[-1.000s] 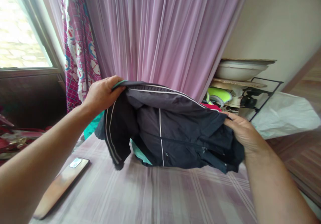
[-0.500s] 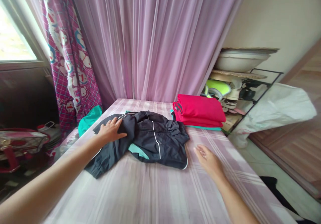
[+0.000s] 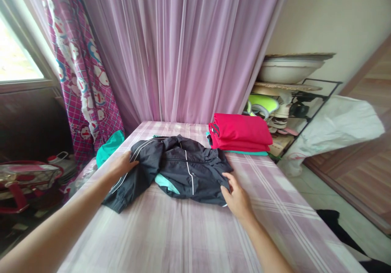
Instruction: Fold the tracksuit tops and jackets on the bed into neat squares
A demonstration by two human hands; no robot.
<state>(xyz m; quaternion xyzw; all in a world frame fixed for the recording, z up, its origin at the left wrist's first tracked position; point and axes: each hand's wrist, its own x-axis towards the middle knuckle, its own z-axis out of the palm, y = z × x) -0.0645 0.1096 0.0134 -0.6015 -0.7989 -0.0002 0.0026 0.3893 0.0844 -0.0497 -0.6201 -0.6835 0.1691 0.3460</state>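
A dark navy jacket (image 3: 180, 167) with white piping and a mint-green patch showing lies bunched on the bed-like surface, one sleeve stretched toward the lower left. My left hand (image 3: 121, 165) is at the outer edge of that sleeve, thumb on top and the other fingers partly hidden around the fabric. At the opposite side, my right hand (image 3: 237, 197) has its thumb and fingers closed on the jacket's right edge. Behind it sits a stack of folded red cloth (image 3: 241, 132) with teal cloth underneath.
The surface has a pale purple plaid cover (image 3: 171, 240). Teal cloth (image 3: 110, 148) lies at its left edge. Lilac curtains (image 3: 183, 53) hang behind. To the right, a black rack (image 3: 324, 102) holds a basin (image 3: 290, 70) and shoes, beside a white bag (image 3: 342, 126).
My left hand has slid from lying flat on the sleeve to its outer left edge. My right hand has moved left from beside the jacket onto its right edge.
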